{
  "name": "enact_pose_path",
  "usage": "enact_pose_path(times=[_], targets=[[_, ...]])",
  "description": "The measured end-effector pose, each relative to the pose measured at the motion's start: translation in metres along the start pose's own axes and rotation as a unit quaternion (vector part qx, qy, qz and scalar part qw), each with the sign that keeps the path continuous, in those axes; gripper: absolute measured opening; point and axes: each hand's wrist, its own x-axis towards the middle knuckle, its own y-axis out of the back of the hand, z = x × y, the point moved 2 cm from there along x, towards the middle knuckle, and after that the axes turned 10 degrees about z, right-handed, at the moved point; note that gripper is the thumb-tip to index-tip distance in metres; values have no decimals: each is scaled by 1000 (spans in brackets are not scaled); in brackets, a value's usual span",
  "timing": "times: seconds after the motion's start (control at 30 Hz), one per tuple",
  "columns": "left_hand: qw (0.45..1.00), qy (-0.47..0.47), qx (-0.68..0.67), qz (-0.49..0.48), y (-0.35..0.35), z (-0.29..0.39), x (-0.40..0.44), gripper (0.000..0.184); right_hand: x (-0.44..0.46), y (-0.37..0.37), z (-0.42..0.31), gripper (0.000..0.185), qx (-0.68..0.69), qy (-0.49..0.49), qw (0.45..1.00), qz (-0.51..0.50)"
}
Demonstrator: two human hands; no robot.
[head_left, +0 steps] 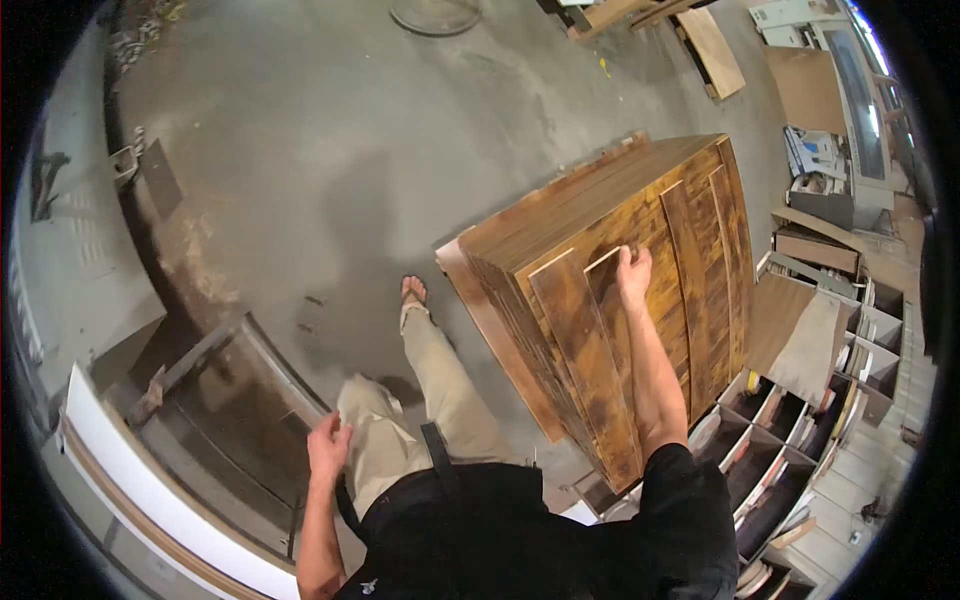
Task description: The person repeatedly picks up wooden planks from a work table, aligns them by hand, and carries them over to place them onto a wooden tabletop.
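My right hand point(633, 275) is closed on the end of a narrow brown wood-grain strip point(611, 300), which lies on a tall stack of wood-grain panels point(648, 225). Other strips rest along the stack's top, one point(582, 345) nearer me and one point(684, 270) farther to the right. Down by my left thigh hangs my left hand point(328, 447), its fingers loosely bent and apart, with nothing visible in them.
Under the stack is a wooden pallet point(500, 345). Compartment shelving point(745, 455) stands at the right. To the left are a grey machine point(85, 240) and a white-edged board point(150, 500). A hoop point(436, 22) lies on the floor ahead.
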Motion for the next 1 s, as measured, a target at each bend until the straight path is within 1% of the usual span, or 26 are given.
enact_pose_path(times=[0.07,0.13,0.17,0.2,0.27,0.3,0.33,0.37,0.4,0.47,0.5,0.6,0.63,0.67,0.73,0.77,0.8,0.87,0.9,0.97,1.0], targets=[[999,-41,-4,3,-26,42,67,45,49,-29,13,66,-36,-14,999,9],[998,-54,-7,-13,-50,97,137,45,90,-55,22,70,-38,-9,999,15],[996,-81,-22,-15,-69,114,172,44,103,-64,26,72,-39,-7,999,19],[993,-107,-38,-15,-88,129,205,43,109,-70,30,71,-46,-19,998,28],[990,-101,-92,-15,-131,168,263,42,126,-87,29,70,-58,-40,996,51],[990,-106,-89,-39,-149,193,288,41,134,-94,28,67,-48,-61,997,31],[988,-112,-87,-64,-165,223,314,40,137,-95,9,67,1,-102,995,-5],[985,-117,-84,-89,-183,245,339,40,140,-106,15,66,-23,-100,994,25],[983,-115,-101,-104,-207,255,364,39,143,-117,21,66,-47,-99,993,54],[976,-110,-132,-136,-254,267,409,38,141,-129,23,68,-68,-102,990,72],[978,-86,-115,-154,-268,281,429,38,139,-133,24,67,-36,-126,989,67],[973,-65,-144,-170,-318,288,481,38,140,-140,1,63,57,-183,979,67],[970,-58,-116,-205,-323,299,498,38,141,-141,-7,62,66,-199,976,62],[970,-42,-125,-203,-327,307,506,38,140,-132,17,62,6,-175,983,52],[970,-16,-146,-195,-344,319,525,38,142,-140,-5,62,42,-220,973,61],[963,28,-141,-228,-353,315,532,39,141,-141,5,62,74,-220,970,67],[967,-27,-120,-225,-356,320,538,39,141,-142,4,64,82,-237,966,64],[963,-138,-81,-216,-348,346,548,40,142,-139,9,64,17,-193,980,47],[960,-101,-80,-250,-344,357,553,40,143,-140,2,64,11,-197,979,42],[955,-35,-77,-286,-335,379,573,41,150,-149,-18,64,-11,-206,978,31],[952,-4,-73,-298,-328,387,581,41,151,-148,-14,64,-24,-214,976,32]])
